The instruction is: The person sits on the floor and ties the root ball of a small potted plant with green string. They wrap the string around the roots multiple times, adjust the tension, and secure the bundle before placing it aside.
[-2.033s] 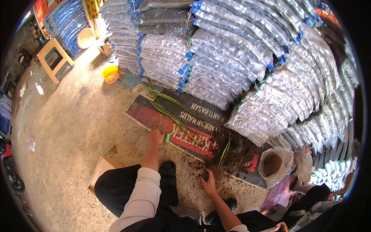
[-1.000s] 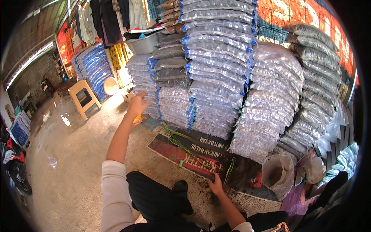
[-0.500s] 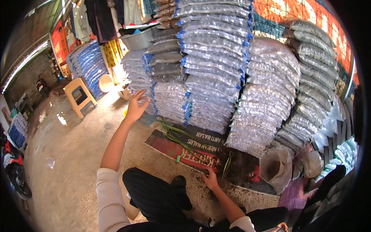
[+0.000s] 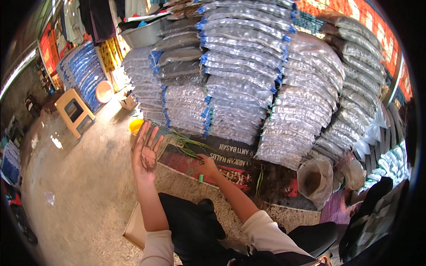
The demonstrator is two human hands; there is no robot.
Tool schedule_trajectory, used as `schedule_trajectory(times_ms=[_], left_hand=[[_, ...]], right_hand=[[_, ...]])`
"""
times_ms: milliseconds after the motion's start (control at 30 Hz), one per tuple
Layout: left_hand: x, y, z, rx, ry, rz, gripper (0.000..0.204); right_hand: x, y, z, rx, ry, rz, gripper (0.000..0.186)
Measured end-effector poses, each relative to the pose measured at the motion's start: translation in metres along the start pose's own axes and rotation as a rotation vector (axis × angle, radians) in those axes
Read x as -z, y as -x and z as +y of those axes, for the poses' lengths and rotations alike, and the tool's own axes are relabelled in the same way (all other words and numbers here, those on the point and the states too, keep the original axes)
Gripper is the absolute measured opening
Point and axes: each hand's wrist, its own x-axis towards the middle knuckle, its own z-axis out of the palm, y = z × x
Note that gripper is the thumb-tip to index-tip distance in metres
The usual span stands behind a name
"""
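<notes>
I have open concrete floor (image 4: 97, 177) to the left, while the printed sheet (image 4: 177, 162) runs back to stacked bags (image 4: 242, 88) that close off its far side. The long green leaves (image 4: 189, 151) lie across the sheet, just beside the fingers of the right hand (image 4: 207, 166); its underside is hidden, so I can't tell whether it grips one. The left hand (image 4: 145, 153) is raised, empty, fingers extended, partly covering a yellow bowl (image 4: 136, 127).
</notes>
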Motion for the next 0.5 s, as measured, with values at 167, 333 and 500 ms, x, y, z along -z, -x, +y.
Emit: schedule_trajectory(times_ms=[167,333,500], left_hand=[[0.032,-0.002,-0.031,0.189,0.248,0.079,0.060],[0.036,0.003,-0.037,0.269,0.420,-0.061,0.060],[0.091,0.000,-0.028,-0.132,0.083,0.456,0.052]], right_hand=[[-0.015,-0.015,0.018,-0.148,-0.140,-0.050,0.070],[-0.057,-0.019,-0.003,-0.035,-0.242,-0.173,0.054],[-0.054,-0.010,0.068,-0.212,-0.184,0.098,0.017]])
